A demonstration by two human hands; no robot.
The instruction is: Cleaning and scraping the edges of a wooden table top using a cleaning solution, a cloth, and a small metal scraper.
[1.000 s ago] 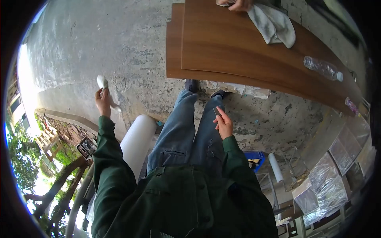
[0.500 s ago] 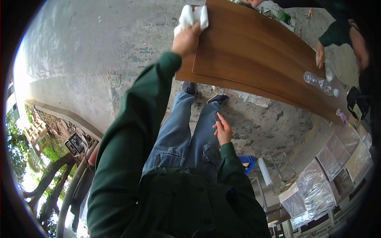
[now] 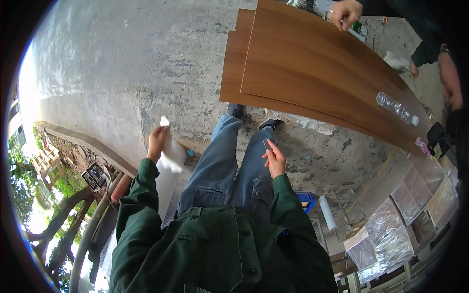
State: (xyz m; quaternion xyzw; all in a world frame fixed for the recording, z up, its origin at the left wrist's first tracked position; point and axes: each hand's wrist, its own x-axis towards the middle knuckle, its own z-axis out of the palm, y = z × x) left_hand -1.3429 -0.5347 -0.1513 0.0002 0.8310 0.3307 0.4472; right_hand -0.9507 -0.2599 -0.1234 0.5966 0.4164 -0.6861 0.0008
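Note:
My left hand (image 3: pixel 157 141), out to the left and off the boards, is closed on a white cloth (image 3: pixel 170 155) that dangles from its fingers. In front of my right thigh, my right hand (image 3: pixel 275 160) pinches a small, dark, flat piece (image 3: pixel 266 144); its exact kind is too small to tell. Ahead of me lie stacked brown wooden boards (image 3: pixel 303 58), the upper one set slightly off the lower one. A clear plastic bottle (image 3: pixel 396 108) lies on its side toward their right end.
Across the boards, a co-worker's hand (image 3: pixel 345 13) hovers over the far edge. Another sleeved hand (image 3: pixel 415 68) is beside a white cloth (image 3: pixel 396 62). Plastic-wrapped boxes (image 3: pixel 388 239) stand at the lower right, near a blue crate (image 3: pixel 306 200). A low kerb (image 3: pixel 88 144) runs at left.
My left hand has drawn back from the boards' far left corner to my left side, bringing the white cloth. A co-worker's hand has reached further over the far edge.

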